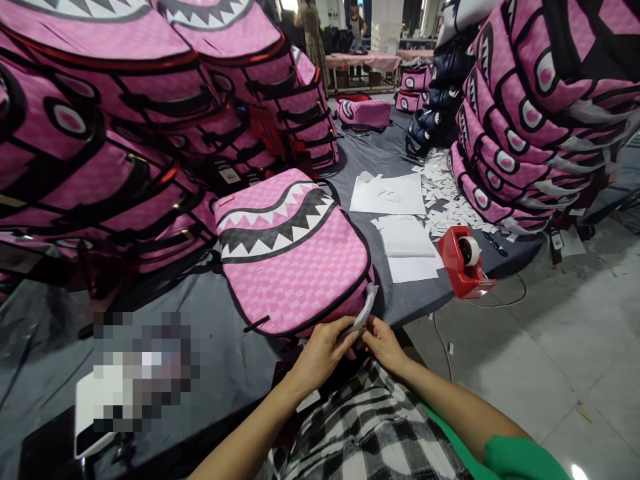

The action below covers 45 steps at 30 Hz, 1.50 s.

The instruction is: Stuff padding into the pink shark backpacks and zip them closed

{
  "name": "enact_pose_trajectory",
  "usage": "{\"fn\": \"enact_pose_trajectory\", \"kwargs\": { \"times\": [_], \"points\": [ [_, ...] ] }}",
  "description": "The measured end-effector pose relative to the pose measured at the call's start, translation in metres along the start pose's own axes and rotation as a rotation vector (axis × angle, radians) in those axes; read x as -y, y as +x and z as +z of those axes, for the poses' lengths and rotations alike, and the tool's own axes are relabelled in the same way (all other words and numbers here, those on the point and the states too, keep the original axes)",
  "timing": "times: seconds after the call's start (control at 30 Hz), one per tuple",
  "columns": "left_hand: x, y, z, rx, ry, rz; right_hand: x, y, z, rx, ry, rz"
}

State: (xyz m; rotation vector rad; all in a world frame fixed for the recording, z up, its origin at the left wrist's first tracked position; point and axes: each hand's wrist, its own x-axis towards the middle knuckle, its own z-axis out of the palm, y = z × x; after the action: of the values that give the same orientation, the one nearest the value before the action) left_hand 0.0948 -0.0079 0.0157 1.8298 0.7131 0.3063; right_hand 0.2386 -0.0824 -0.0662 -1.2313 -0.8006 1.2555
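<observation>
A pink checkered backpack (300,267) with a black-and-white shark-mouth print lies flat on the grey-covered table, its near end close to my body. From its near right corner a loop wrapped in whitish film (369,307) sticks up, seemingly the carry handle. My left hand (325,347) is closed, thumb and fingers pinching the lower part of this loop. Close beside it, my right hand (383,343) has its fingers bent together at the loop's lower end. What lies between the right fingertips is mostly hidden. A black zipper pull (257,325) rests at the backpack's near left edge.
Pink backpacks are stacked high at left (150,133) and right (520,140). White paper sheets (405,233), scattered paper slips (450,193) and a red tape dispenser (457,267) lie to the right. A white device (95,407) stands near left, beside a blurred patch. People stand far back.
</observation>
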Motion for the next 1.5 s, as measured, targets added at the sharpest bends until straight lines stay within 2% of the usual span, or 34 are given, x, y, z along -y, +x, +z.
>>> {"fn": "enact_pose_trajectory", "kwargs": {
  "times": [0.1, 0.2, 0.3, 0.37, 0.47, 0.57, 0.63, 0.7, 0.77, 0.83, 0.9, 1.03, 1.13, 1.23, 1.27, 1.33, 1.4, 1.43, 1.5],
  "points": [
    [0.004, -0.001, 0.000, -0.029, -0.001, -0.009, 0.008, 0.016, 0.008, 0.016, 0.028, 0.031],
    [0.008, -0.003, -0.001, -0.053, -0.002, 0.020, 0.009, 0.023, 0.013, -0.029, 0.040, 0.093],
    [0.012, -0.004, 0.000, -0.062, 0.036, 0.091, 0.006, 0.014, 0.012, -0.094, 0.036, 0.122],
    [0.015, -0.004, 0.001, -0.081, 0.100, 0.125, 0.006, 0.001, 0.010, -0.078, 0.107, 0.152],
    [0.023, -0.004, 0.005, -0.149, 0.247, 0.210, 0.011, -0.015, 0.006, 0.105, 0.417, 0.261],
    [0.031, -0.005, 0.010, -0.269, 0.368, 0.358, 0.015, -0.017, 0.004, 0.319, 0.705, 0.341],
    [0.033, -0.007, 0.013, -0.368, 0.388, 0.403, 0.013, -0.011, 0.004, 0.407, 0.790, 0.349],
    [0.033, -0.010, 0.014, -0.453, 0.395, 0.352, 0.010, -0.005, 0.003, 0.431, 0.793, 0.331],
    [0.032, -0.012, 0.014, -0.445, 0.434, 0.245, 0.007, -0.001, 0.000, 0.380, 0.726, 0.284],
    [0.031, -0.012, 0.014, -0.369, 0.517, 0.207, 0.007, -0.001, -0.006, 0.301, 0.634, 0.233],
    [0.032, -0.011, 0.015, -0.319, 0.627, 0.328, 0.009, -0.005, -0.014, 0.226, 0.567, 0.214],
    [0.037, -0.012, 0.016, -0.330, 0.916, 0.672, 0.013, -0.017, -0.033, 0.145, 0.539, 0.241],
    [0.041, -0.018, 0.014, -0.339, 1.054, 0.822, 0.013, -0.024, -0.043, 0.093, 0.500, 0.252],
    [0.039, -0.027, 0.010, -0.380, 1.021, 0.891, 0.017, -0.025, -0.048, -0.010, 0.381, 0.227],
    [0.037, -0.029, 0.009, -0.422, 0.966, 0.878, 0.019, -0.023, -0.049, -0.046, 0.339, 0.210],
    [0.029, -0.030, 0.007, -0.538, 0.799, 0.738, 0.025, -0.019, -0.047, -0.097, 0.278, 0.172],
    [0.017, -0.024, 0.008, -0.565, 0.652, 0.441, 0.029, -0.015, -0.044, -0.117, 0.248, 0.140],
    [0.011, -0.019, 0.008, -0.499, 0.623, 0.266, 0.031, -0.013, -0.042, -0.116, 0.236, 0.130],
    [-0.001, -0.007, 0.010, -0.246, 0.650, 0.008, 0.031, -0.012, -0.038, -0.100, 0.206, 0.127]
  ]
}}
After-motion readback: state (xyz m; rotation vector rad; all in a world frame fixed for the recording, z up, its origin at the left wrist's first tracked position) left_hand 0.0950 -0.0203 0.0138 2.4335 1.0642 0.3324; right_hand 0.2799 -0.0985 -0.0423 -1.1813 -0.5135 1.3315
